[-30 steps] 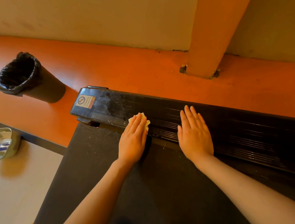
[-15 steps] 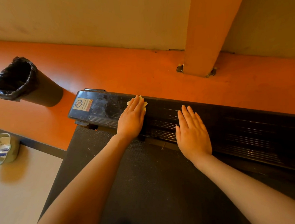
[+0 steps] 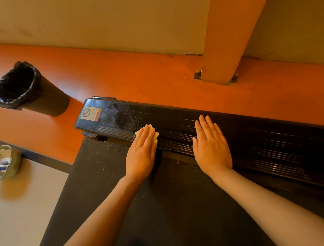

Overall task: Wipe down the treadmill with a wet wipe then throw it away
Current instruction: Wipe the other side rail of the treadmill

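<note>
Left hand (image 3: 141,153): fingers straight and together, palm down, pressing a wet wipe (image 3: 150,131) flat against the ribbed side rail (image 3: 251,137) of the treadmill. No curl around the wipe; it is pinned under the flat fingers. Only its pale, crumpled edges show past the fingertips and to the right of them; the rest is hidden beneath the hand.

Right hand (image 3: 211,148): also flat and relaxed, fingers spread slightly, resting palm down on the same rail to the right of the left hand, apart from it. It holds nothing.

Rail: black, grooved lengthwise. The stretch left of the wipe carries pale streaks or smears, possibly dust or moisture; the view does not settle which. At the rail's left end sits a glossy end cap (image 3: 91,114) with a warning sticker (image 3: 91,114); text too small to read.

Treadmill belt (image 3: 107,171): dark, textured, lying under both forearms.

Surroundings: orange floor (image 3: 137,75) beyond the rail. A bin (image 3: 22,88) lined with a black bag stands on it to the left, well apart from the hands. A pale tub of wipes (image 3: 5,163) sits at the left edge. An orange post (image 3: 228,36) is bolted to the floor near the wall.
</note>
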Available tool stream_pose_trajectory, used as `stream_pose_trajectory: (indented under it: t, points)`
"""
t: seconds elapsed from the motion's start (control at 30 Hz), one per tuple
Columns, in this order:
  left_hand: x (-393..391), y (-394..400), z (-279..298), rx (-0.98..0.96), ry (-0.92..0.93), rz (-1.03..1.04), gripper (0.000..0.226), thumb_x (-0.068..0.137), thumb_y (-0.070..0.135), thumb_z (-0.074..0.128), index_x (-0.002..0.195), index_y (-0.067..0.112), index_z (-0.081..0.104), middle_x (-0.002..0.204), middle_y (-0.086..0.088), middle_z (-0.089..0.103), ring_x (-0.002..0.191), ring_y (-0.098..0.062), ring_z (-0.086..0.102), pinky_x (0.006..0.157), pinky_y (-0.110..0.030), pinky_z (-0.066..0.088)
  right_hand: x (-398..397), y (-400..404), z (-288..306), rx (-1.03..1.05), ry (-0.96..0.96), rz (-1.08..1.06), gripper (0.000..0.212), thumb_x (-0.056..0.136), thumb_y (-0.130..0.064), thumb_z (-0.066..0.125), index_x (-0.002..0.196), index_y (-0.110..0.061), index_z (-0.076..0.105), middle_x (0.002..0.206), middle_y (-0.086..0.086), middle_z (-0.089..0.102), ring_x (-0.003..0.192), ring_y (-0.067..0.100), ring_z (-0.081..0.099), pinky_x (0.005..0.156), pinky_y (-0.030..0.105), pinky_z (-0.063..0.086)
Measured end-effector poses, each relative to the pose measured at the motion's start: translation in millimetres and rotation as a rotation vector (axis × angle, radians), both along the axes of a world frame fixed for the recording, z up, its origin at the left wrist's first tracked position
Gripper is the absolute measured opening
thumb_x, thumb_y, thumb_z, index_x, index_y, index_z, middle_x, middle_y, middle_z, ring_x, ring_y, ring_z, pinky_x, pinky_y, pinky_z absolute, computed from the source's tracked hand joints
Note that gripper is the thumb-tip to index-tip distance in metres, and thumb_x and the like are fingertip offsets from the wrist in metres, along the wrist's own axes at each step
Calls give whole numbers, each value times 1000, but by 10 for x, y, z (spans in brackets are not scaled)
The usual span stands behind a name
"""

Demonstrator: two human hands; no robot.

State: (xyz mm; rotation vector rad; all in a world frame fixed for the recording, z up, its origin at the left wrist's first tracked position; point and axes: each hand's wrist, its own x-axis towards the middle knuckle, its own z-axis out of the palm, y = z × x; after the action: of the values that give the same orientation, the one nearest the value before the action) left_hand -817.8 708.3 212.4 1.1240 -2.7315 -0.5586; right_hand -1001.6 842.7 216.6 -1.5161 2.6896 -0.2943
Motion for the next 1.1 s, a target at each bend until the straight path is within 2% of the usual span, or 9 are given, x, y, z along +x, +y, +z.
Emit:
stream_pose_trajectory:
  t: [0.17,0.4,0.53,0.6,0.87,1.1]
  points:
    - [-190,-260,40,15,-29,7,50,106,34,34,153,20,26,160,-1,20,146,-12,6,116,-29,14,2,-1,1,8,5,-2,55,99,-33,32,144,-4,43,153,15,36,144,30,30,115,42,28]
    - [-481,-636,121,64,-108,28,51,106,36,29,154,20,22,162,0,16,150,-19,9,118,-39,22,-2,-5,2,8,4,-2,52,102,-32,31,145,-4,42,153,16,36,144,30,30,115,42,26]
    - [-397,-575,83,42,-69,23,51,106,34,32,154,18,24,161,-3,20,149,-22,12,116,-39,24,-4,-1,-3,2,-2,5,49,103,-29,36,145,-4,41,153,16,35,144,30,29,116,42,26]
    - [-290,-462,37,28,-33,36,50,106,31,35,154,17,26,161,-4,22,148,-19,10,117,-38,23,-4,-1,-3,0,2,4,50,102,-30,38,145,-3,42,153,16,36,144,30,30,115,42,27]
    - [67,113,-73,37,70,114,53,104,33,32,153,13,28,160,-2,23,149,-14,10,120,-33,16,-10,-9,-12,12,7,0,55,100,-34,30,145,-4,41,153,16,36,144,30,30,115,42,25]
    - [-175,-119,21,39,57,53,49,106,29,35,152,15,28,160,-4,23,145,-12,5,119,-32,12,2,-2,3,18,16,1,51,104,-31,31,145,-2,41,153,16,36,144,30,30,115,42,27]
